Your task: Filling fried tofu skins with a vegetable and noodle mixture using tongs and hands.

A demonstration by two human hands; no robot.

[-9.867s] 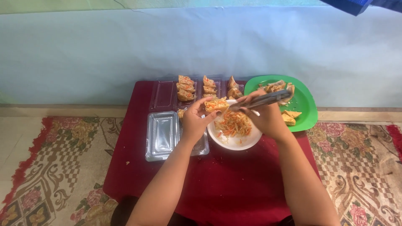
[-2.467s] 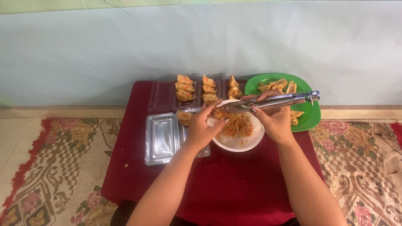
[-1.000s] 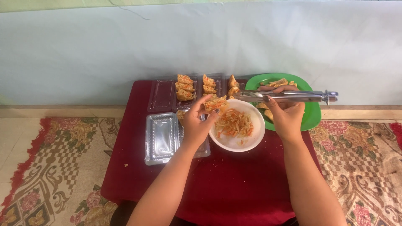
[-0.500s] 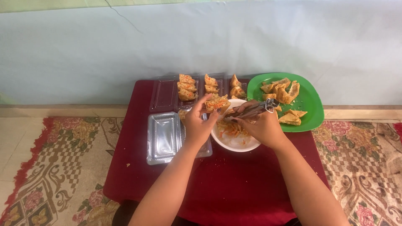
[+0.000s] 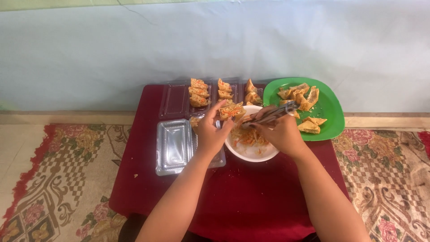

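Note:
My left hand point(image 5: 209, 131) holds a stuffed fried tofu piece point(image 5: 232, 110) just above the left rim of a white bowl point(image 5: 251, 154). The bowl holds shredded orange and pale vegetable filling point(image 5: 247, 137). My right hand point(image 5: 278, 133) grips metal tongs point(image 5: 271, 115), whose tips point left toward the tofu piece and the filling. A green plate point(image 5: 331, 114) with several plain fried tofu pieces point(image 5: 304, 97) lies right of the bowl.
All of it sits on a low table under a dark red cloth point(image 5: 251, 201). Clear plastic trays point(image 5: 174, 144) lie at the left; filled tofu pieces point(image 5: 198, 92) stand in rows at the back. A pale wall point(image 5: 215, 45) rises behind, and a patterned rug point(image 5: 49, 179) surrounds the table.
My right hand swung the tongs from out over the green plate back left to the bowl, tips now beside the tofu piece that my left hand keeps holding.

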